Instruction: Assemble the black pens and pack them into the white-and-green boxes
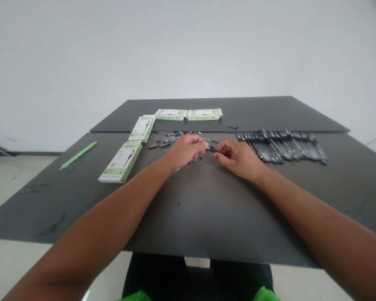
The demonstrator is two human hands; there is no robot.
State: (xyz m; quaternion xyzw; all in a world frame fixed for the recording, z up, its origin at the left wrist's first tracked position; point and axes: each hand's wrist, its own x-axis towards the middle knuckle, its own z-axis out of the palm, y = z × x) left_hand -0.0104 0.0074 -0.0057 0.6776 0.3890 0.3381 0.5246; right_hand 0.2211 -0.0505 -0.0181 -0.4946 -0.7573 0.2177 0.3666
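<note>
My left hand [188,150] and my right hand [240,159] meet over the middle of the dark table, fingertips pinched. Between them is a pen [212,149] with a dark end, each hand gripping one side of it. Much of the pen is hidden by my fingers. Behind and beside my left hand lies a loose heap of pen parts [172,137], clear tubes and black pieces. To the right of my right hand, many assembled-looking black pens [282,146] lie side by side in a rough row.
Four-sided flat green-and-white boxes, several in all, line the left and back: one box [121,162] stands nearest me. A green pen-shaped stick [78,155] lies at the far left. Small black bits [176,201] dot the table [200,225]. A white wall [188,50] rises behind.
</note>
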